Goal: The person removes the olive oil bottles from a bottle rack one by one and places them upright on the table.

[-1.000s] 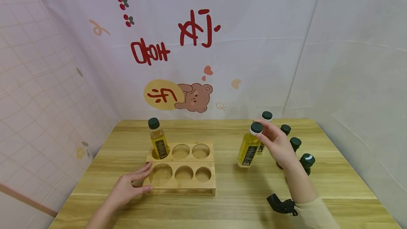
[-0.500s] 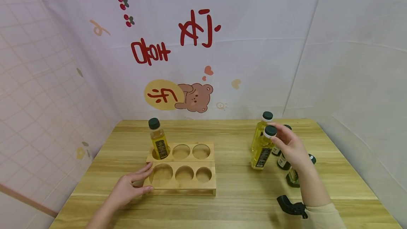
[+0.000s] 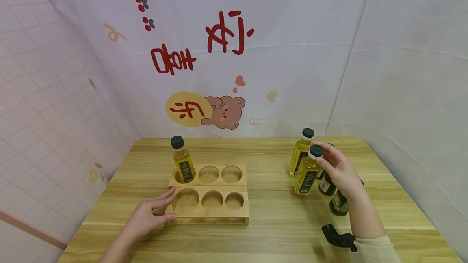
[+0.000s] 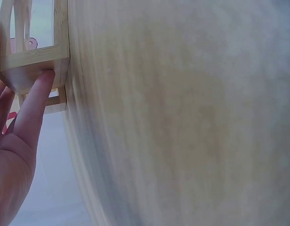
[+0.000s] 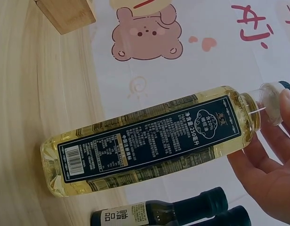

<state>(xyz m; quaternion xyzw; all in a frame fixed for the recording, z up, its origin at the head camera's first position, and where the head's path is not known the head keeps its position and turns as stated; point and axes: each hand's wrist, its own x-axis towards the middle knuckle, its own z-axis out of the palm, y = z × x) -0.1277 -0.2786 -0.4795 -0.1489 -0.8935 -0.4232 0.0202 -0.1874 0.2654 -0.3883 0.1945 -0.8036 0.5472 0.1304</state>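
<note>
My left hand (image 3: pixel 148 216) grips the left end of a stepped wooden bottle rack (image 3: pixel 204 212), its thumb by the front corner. In the left wrist view the thumb lies along the wood. One yellow oil bottle (image 3: pixel 184 163) with a dark green cap stands in the rack's back-left hole. At the right, my right hand (image 3: pixel 341 171) pinches a clear olive oil bottle (image 5: pixel 152 141) by its neck, just below the cap. This bottle is nearly upright, its base close to the tabletop. A similar yellow bottle (image 3: pixel 300 155) stands just behind it.
Several dark bottles (image 3: pixel 339 204) stand beside and behind my right hand, partly hidden by it. The other rack holes, including the front-left hole (image 3: pixel 185 200), hold nothing. A printed white cloth (image 3: pixel 285 72) hangs at the table's back edge.
My right hand has moved to the right with the olive oil bottle, bringing it close to the other bottles. My left hand and the rack have stayed in place.
</note>
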